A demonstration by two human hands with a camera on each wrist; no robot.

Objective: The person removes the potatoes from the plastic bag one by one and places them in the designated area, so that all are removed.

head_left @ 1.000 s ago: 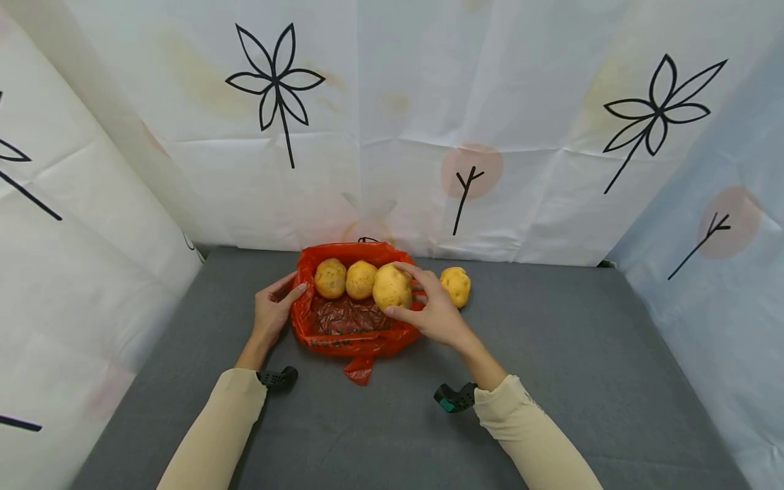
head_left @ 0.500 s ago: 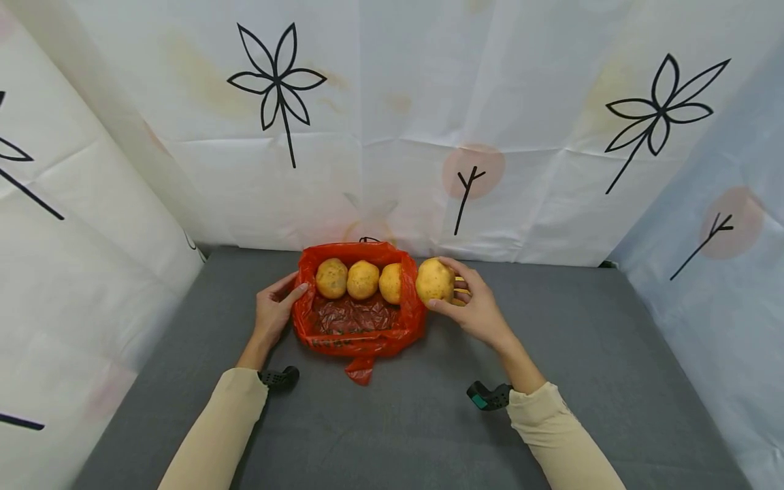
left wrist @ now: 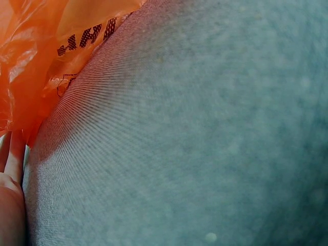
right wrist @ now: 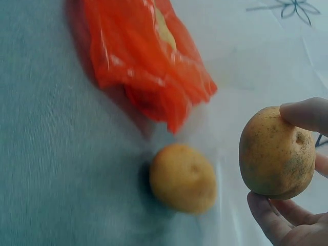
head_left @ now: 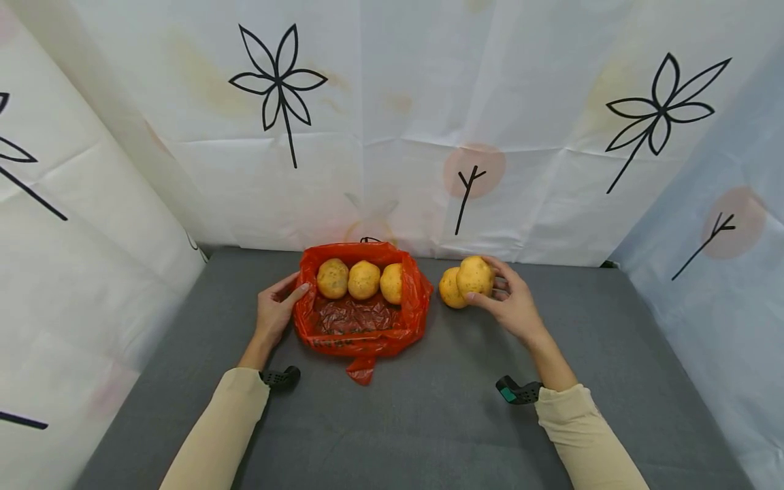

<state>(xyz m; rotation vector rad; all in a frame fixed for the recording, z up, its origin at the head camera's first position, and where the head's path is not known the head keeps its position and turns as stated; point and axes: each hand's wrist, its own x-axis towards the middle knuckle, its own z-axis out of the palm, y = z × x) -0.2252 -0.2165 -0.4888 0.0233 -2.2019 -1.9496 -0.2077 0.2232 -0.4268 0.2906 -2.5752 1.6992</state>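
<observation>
Red bag [head_left: 392,344] pinched, potato [head_left: 475,276] gripped

My left fingers [head_left: 299,294] pinch the bag's left rim, likely bracing its soft mouth; three potatoes [head_left: 364,280] sit inside. My right fingers [head_left: 503,268] grip the potato side-on, near the loose one [head_left: 450,288] on the worktop [head_left: 392,422], probably for control.

Seen from the head, the cream-sleeved left forearm [head_left: 216,425] slants up toward one o'clock, the right forearm [head_left: 582,432] toward eleven. At eight o'clock from centre, the left hand [head_left: 273,315] pinches, thumb pointing toward two. At four o'clock, the right hand [head_left: 516,305] is curled in a grip, thumb and index finger spread, both pointing toward ten.
</observation>
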